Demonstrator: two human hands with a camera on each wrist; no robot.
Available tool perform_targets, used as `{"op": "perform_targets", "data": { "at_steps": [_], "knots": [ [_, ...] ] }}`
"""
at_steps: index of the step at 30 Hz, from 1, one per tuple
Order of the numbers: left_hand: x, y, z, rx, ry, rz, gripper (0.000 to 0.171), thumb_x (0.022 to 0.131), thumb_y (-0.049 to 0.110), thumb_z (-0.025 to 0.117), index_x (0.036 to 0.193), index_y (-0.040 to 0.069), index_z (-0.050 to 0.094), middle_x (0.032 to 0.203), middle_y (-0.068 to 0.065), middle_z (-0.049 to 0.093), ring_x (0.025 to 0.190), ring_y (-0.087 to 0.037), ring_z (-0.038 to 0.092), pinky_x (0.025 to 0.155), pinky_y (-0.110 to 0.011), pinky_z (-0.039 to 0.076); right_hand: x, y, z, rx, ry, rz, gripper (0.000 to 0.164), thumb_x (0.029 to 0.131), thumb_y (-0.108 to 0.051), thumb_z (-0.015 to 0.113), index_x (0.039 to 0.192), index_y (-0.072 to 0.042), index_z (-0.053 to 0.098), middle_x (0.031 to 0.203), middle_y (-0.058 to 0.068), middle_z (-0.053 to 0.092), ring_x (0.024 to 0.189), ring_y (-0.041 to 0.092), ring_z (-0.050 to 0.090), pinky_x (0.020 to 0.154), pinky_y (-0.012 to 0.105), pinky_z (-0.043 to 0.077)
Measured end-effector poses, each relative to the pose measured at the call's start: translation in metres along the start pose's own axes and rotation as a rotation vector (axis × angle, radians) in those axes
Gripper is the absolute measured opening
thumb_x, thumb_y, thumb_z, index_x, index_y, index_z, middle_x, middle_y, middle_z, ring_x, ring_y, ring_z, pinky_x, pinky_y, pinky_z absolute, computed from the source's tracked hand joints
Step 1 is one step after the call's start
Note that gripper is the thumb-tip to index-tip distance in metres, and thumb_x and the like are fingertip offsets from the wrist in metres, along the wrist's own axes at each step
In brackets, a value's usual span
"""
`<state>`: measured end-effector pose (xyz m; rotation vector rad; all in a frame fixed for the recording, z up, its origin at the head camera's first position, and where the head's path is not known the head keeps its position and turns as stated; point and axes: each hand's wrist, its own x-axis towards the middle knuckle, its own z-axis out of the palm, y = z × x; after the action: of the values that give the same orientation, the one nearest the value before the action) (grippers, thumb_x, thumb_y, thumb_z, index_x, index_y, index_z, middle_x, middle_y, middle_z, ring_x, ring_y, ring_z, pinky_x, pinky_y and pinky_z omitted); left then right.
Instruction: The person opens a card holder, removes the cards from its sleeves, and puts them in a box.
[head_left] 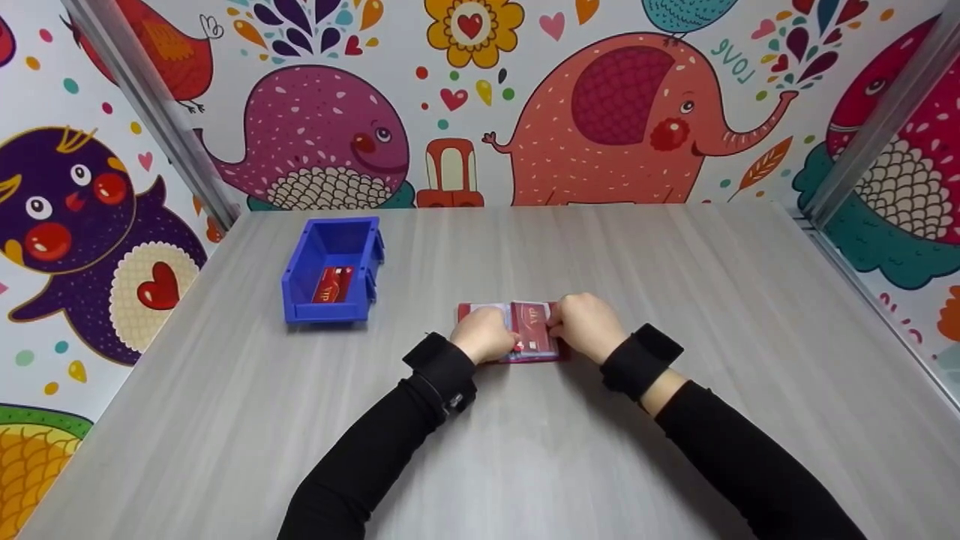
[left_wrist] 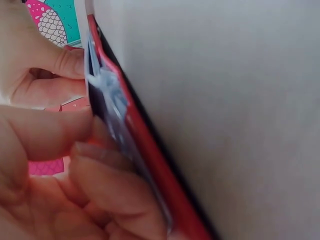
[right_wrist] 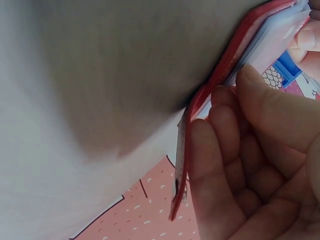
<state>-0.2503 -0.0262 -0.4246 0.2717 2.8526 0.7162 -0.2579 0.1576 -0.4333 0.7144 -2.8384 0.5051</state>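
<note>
A small red card holder [head_left: 564, 352] with clear plastic sleeves [right_wrist: 272, 42] lies spread on the table in the head view. On its right half is a red card [head_left: 531, 319] marked VIP, upside down from here. My left hand [head_left: 484, 334] lies over the left half, pinching by the card's near left corner. My right hand [head_left: 589, 326] pinches at the right edge, beside the card. In the right wrist view its thumb presses the sleeves while the other fingers curl by the red cover [right_wrist: 227, 62]. I cannot tell whether the right fingertips also grip the card.
A blue plastic bin [head_left: 326, 311] stands at the back left of the table, holding another red VIP card [head_left: 332, 285]. The pale wood-grain table [head_left: 675, 262] ends at printed cartoon walls [head_left: 465, 97] behind and at both sides.
</note>
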Motion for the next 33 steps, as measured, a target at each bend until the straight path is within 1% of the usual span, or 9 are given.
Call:
{"op": "perform_targets", "data": {
  "at_steps": [5,9,14,16,19,22,27,30,33],
  "knots": [
    [-0.001,-0.005,-0.005,-0.020,-0.019,-0.002,0.024,0.089,0.026,0.069,0.083,0.002,0.068,0.094,-0.011,0.068,0.078,-0.022,0.058,0.081,-0.039,0.051,0.000,0.000,0.000,-0.002,-0.020,0.021,0.005,0.078,-0.005,0.082,0.082,-0.003,0.079,0.083,0.009,0.074,0.076,0.025,0.068,0.069,0.041,0.054],
    [-0.001,-0.010,-0.008,-0.071,-0.026,0.008,0.024,0.088,0.022,0.069,0.071,0.008,0.060,0.084,-0.007,0.063,0.074,-0.019,0.053,0.076,-0.034,0.049,0.000,-0.002,0.000,-0.007,-0.030,0.041,0.004,0.079,-0.005,0.082,0.082,-0.003,0.079,0.085,0.009,0.073,0.078,0.025,0.068,0.072,0.042,0.054],
    [-0.002,-0.016,-0.010,-0.157,-0.025,0.017,0.032,0.085,0.017,0.067,0.061,0.015,0.045,0.066,0.000,0.052,0.059,-0.015,0.049,0.057,-0.026,0.041,0.000,-0.003,-0.001,-0.016,-0.028,0.052,0.005,0.079,-0.006,0.082,0.081,-0.004,0.079,0.084,0.008,0.073,0.077,0.026,0.067,0.072,0.042,0.054],
    [-0.002,-0.017,-0.011,-0.198,-0.030,0.009,0.034,0.084,0.016,0.066,0.058,0.016,0.044,0.059,0.002,0.048,0.050,-0.012,0.046,0.049,-0.024,0.037,0.000,-0.003,0.000,-0.020,-0.029,0.053,0.005,0.079,-0.006,0.082,0.082,-0.003,0.079,0.084,0.009,0.073,0.078,0.026,0.068,0.073,0.042,0.054],
    [-0.004,-0.019,-0.011,-0.249,-0.035,-0.015,0.034,0.084,0.013,0.064,0.057,0.016,0.043,0.052,0.005,0.045,0.042,-0.008,0.042,0.041,-0.022,0.033,0.001,-0.002,0.000,-0.023,-0.034,0.052,0.006,0.079,-0.006,0.082,0.083,-0.003,0.079,0.086,0.009,0.074,0.079,0.027,0.068,0.073,0.043,0.054],
    [-0.005,-0.021,-0.011,-0.264,-0.025,-0.027,0.032,0.082,0.011,0.063,0.058,0.017,0.043,0.052,0.005,0.044,0.041,-0.008,0.041,0.040,-0.022,0.033,0.000,-0.002,0.000,-0.026,-0.036,0.050,0.005,0.079,-0.006,0.081,0.082,-0.003,0.079,0.087,0.009,0.074,0.080,0.028,0.068,0.073,0.043,0.054],
    [-0.005,-0.023,-0.010,-0.236,0.020,0.003,0.032,0.081,0.013,0.063,0.057,0.018,0.042,0.054,0.006,0.041,0.047,-0.010,0.041,0.046,-0.024,0.033,0.000,-0.003,0.000,-0.019,-0.042,0.051,0.005,0.080,-0.006,0.081,0.083,-0.003,0.079,0.088,0.009,0.074,0.081,0.028,0.068,0.074,0.043,0.054],
    [-0.006,-0.024,-0.009,-0.221,0.042,0.020,0.034,0.080,0.014,0.063,0.055,0.018,0.040,0.053,0.007,0.037,0.050,-0.011,0.038,0.050,-0.025,0.031,0.000,-0.003,0.000,-0.019,-0.047,0.051,0.006,0.080,-0.006,0.081,0.084,-0.003,0.079,0.088,0.009,0.074,0.081,0.028,0.068,0.074,0.043,0.054],
    [-0.006,-0.024,-0.009,-0.217,0.054,0.029,0.035,0.079,0.014,0.061,0.053,0.019,0.038,0.051,0.008,0.034,0.050,-0.011,0.035,0.050,-0.026,0.027,0.000,-0.003,0.000,-0.022,-0.050,0.047,0.006,0.079,-0.006,0.081,0.084,-0.003,0.079,0.087,0.009,0.074,0.081,0.027,0.068,0.074,0.043,0.054]
  ]
}}
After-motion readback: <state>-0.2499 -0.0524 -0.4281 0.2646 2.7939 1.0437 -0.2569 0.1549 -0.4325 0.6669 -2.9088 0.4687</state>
